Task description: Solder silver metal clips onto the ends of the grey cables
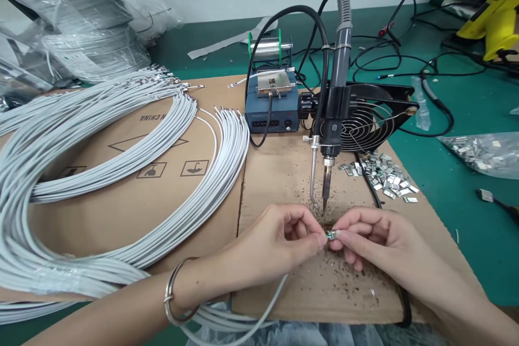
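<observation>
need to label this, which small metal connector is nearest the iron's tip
The connector held between left hand and right hand, just below the tip; the loose pile lies farther right.

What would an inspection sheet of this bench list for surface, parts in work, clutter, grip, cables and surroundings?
Surface: brown cardboard on green table; dark specks beneath the soldering iron.
Job's things: small connector; loose metal pieces piled right.
Clutter: bag of metal pieces; grey strip by the solder spool.
Grip: left hand and right hand pinching the small connector.
Cables: white bundles curving left; black cords looping behind.
Surroundings: yellow object far right.
</observation>
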`<action>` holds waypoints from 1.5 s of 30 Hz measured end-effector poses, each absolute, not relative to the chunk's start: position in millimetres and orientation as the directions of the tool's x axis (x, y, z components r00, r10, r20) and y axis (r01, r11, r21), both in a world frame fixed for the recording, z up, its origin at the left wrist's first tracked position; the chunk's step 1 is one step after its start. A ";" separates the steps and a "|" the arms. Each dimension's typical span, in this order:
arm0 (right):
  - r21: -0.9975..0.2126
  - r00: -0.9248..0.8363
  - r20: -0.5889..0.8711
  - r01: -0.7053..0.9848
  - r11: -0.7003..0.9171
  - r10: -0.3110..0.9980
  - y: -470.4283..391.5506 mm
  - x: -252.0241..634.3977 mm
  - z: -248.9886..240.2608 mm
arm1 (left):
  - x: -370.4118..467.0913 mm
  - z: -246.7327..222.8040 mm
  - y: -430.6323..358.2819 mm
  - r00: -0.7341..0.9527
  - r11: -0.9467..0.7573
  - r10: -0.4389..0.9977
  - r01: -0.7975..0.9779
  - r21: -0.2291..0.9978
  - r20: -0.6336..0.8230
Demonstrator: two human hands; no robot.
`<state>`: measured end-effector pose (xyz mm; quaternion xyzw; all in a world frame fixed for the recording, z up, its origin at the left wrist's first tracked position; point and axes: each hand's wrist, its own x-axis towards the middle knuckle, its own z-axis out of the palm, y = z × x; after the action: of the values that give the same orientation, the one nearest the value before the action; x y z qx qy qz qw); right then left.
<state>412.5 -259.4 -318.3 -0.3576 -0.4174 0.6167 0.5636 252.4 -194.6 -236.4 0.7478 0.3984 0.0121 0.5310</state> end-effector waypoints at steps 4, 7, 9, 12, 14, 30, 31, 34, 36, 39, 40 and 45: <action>-0.916 -0.117 0.050 -0.402 -0.001 0.992 -255.4 413.9 -319.2 | 253.8 -236.9 -190.6 0.653 -0.123 0.640 0.607 0.785 -0.405; -0.927 -0.113 0.062 -0.375 0.016 0.992 -251.7 415.2 -319.9 | 255.0 -237.1 -187.4 0.637 -0.139 0.664 0.619 0.773 -0.391; -0.932 -0.099 0.076 -0.362 0.035 0.992 -248.6 416.3 -319.3 | 256.1 -237.1 -185.7 0.630 -0.148 0.675 0.626 0.766 -0.384; -0.935 -0.098 0.089 -0.351 0.049 0.991 -243.6 418.6 -317.7 | 258.1 -237.0 -183.4 0.625 -0.160 0.689 0.625 0.764 -0.367; -0.935 -0.109 0.083 -0.352 0.039 0.991 -240.5 420.1 -317.1 | 259.4 -236.9 -182.0 0.619 -0.164 0.701 0.624 0.764 -0.354; -0.916 -0.097 0.070 -0.400 0.025 0.993 -234.4 421.7 -318.1 | 262.2 -235.8 -179.9 0.606 -0.114 0.712 0.599 0.793 -0.356; -0.919 -0.102 0.043 -0.393 -0.001 0.994 -234.8 422.1 -317.4 | 262.6 -235.5 -180.0 0.607 -0.110 0.710 0.597 0.795 -0.358; -0.919 -0.110 -0.021 -0.388 -0.063 0.994 -235.2 423.2 -315.1 | 263.3 -234.5 -180.4 0.606 -0.103 0.711 0.593 0.798 -0.358; -0.914 -0.108 -0.019 -0.401 -0.061 0.994 -235.2 423.4 -314.8 | 263.4 -234.2 -180.8 0.606 -0.112 0.714 0.593 0.797 -0.350; -0.906 -0.116 -0.004 -0.419 -0.052 0.993 -235.3 422.6 -317.7 | 263.1 -234.2 -180.9 0.607 -0.122 0.718 0.591 0.798 -0.340; -0.902 -0.113 0.003 -0.430 -0.046 0.994 -235.4 422.2 -319.4 | 263.1 -234.3 -181.0 0.607 -0.121 0.719 0.589 0.799 -0.339; -0.888 -0.117 0.024 -0.459 -0.033 0.993 -234.9 421.5 -326.6 | 263.4 -233.9 -181.4 0.599 -0.112 0.722 0.596 0.795 -0.347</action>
<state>421.5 -234.9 -326.6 -0.3376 -0.3953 0.6343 0.5722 263.4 -181.4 -233.9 0.7430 0.4434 0.0633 0.4973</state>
